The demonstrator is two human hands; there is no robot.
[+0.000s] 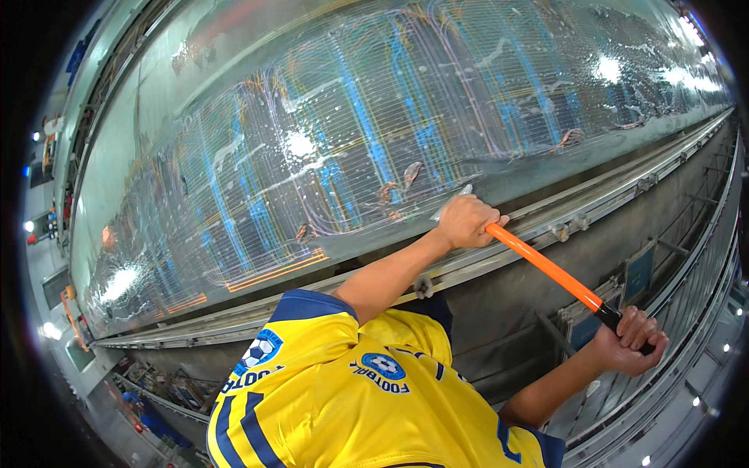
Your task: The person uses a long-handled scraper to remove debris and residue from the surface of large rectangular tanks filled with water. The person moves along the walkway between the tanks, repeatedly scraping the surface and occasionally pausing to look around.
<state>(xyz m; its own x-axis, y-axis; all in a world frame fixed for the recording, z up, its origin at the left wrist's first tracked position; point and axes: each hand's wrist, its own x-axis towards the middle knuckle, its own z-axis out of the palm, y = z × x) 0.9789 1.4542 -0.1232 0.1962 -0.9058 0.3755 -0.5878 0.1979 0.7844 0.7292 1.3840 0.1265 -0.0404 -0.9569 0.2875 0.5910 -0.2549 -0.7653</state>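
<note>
I hold a long tool with an orange shaft and a black grip at its near end; its working end is mostly hidden by my fist. My left hand is closed round the far end of the shaft, over the near edge of a wet, shiny clear sheet. A small whitish tip shows just beyond its knuckles. My right hand is wrapped round the black grip, lower and to the right. Blue, orange and purple wiring lines show beneath the sheet.
A metal rail with clamp-like fittings runs along the near edge. Below it lies a dark recess with frames and bars. Crumpled brownish scraps rest on the sheet near its edge. Lamp glare covers parts of the surface.
</note>
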